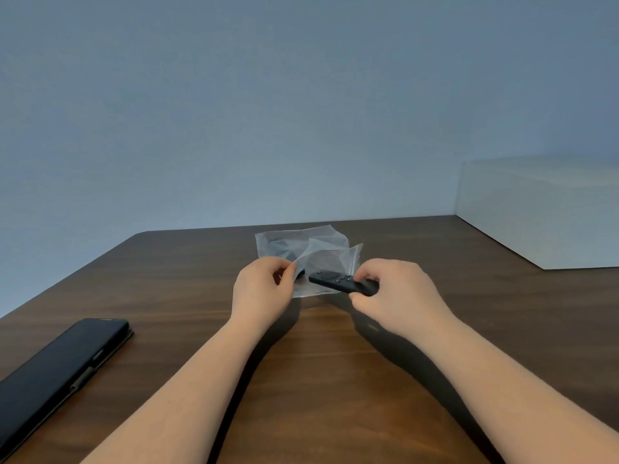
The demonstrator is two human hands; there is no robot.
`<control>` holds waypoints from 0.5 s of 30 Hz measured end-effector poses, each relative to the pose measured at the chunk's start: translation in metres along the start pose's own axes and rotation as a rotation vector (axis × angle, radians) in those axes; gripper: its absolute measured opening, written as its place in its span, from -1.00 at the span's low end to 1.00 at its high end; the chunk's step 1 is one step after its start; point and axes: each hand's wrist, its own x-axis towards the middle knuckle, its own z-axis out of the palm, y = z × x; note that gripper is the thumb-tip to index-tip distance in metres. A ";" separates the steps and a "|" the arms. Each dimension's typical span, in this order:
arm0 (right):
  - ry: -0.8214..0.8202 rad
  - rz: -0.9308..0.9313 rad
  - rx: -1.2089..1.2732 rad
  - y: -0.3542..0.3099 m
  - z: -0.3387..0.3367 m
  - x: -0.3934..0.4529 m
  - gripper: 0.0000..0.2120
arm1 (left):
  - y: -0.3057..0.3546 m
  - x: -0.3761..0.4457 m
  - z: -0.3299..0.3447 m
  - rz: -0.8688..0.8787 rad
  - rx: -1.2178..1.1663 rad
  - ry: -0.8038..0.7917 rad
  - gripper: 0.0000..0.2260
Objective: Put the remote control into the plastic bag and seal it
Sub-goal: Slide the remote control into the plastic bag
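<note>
Presently the remote control (341,282) lies at the mouth of the plastic bag (311,252), at twelve o'clock on the desk (318,356). Right hand (395,296) fingers pinch its near end; left hand (261,293) fingers pinch the bag's lip at nine o'clock of the opening. Judged: remote rigid, light, smooth, best gripped by its long edges. Bag thin, limp, crumpled, slippery. Apart from the remote's leading end, bag contents cannot be told.
</note>
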 end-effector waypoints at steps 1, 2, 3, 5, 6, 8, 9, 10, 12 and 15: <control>0.041 -0.008 -0.046 -0.002 0.005 0.001 -0.80 | 0.001 -0.001 0.001 0.019 -0.002 -0.011 -0.83; 0.077 -0.019 -0.084 -0.004 0.010 0.003 -0.83 | 0.002 -0.002 0.001 0.040 -0.004 -0.024 -0.84; 0.104 -0.029 -0.110 -0.007 0.016 0.006 -0.85 | 0.003 -0.003 0.002 0.061 -0.004 -0.036 -0.84; 0.120 -0.039 -0.129 -0.009 0.027 0.010 -0.85 | 0.004 -0.005 0.002 0.091 -0.001 -0.047 -0.84; 0.116 -0.035 -0.128 -0.009 0.033 0.012 -0.82 | 0.005 -0.005 0.002 0.099 -0.003 -0.046 -0.84; 0.092 -0.021 -0.124 -0.008 0.042 0.013 -0.73 | 0.005 -0.005 0.002 0.104 -0.006 -0.042 -0.85; 0.075 -0.018 -0.124 -0.007 0.046 0.014 -0.72 | 0.005 -0.005 0.002 0.106 -0.007 -0.043 -0.85; 0.057 -0.023 -0.119 -0.006 0.049 0.014 -0.75 | 0.005 -0.005 0.002 0.110 -0.008 -0.044 -0.86; 0.004 -0.046 -0.078 -0.005 0.053 0.013 -0.79 | 0.005 -0.005 0.003 0.117 -0.008 -0.052 -0.85; -0.083 -0.064 -0.042 -0.005 0.045 0.011 -0.70 | 0.005 -0.005 0.001 0.103 -0.005 -0.060 -0.85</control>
